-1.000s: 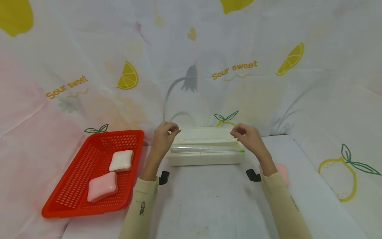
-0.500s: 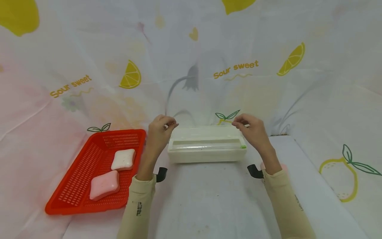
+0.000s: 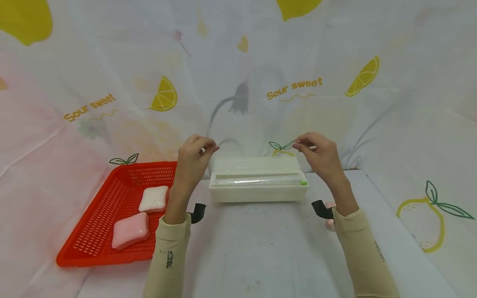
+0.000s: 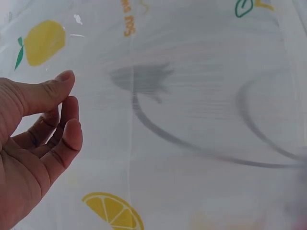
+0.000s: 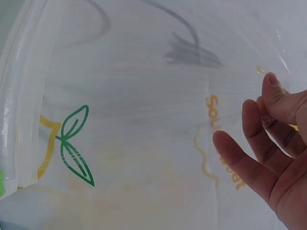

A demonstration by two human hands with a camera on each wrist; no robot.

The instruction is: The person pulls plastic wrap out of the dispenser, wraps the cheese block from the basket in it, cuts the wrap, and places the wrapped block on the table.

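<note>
A white cling film dispenser (image 3: 257, 194) stands at the back of the table with its lid raised and a clear film roll (image 3: 257, 181) inside. Above it, both hands pinch a sheet of transparent cling film (image 4: 206, 96), which shows as faint streaks and shiny creases in the wrist views. My left hand (image 3: 193, 163) holds one corner between thumb and fingers, left of the box. On the other side, my right hand (image 3: 322, 159) pinches the opposite corner, its remaining fingers loosely bent in the right wrist view.
A red plastic basket (image 3: 93, 260) at the left holds a white soap-like bar (image 3: 154, 198) and a pink one (image 3: 130, 231). Another pink bar (image 3: 330, 224) lies partly hidden behind the right wrist. A printed curtain (image 3: 223, 62) hangs behind the table.
Both hands have risen and spread slightly apart, drawing the cling film up from the box. The roll, tilted at first, now lies level in the dispenser.
</note>
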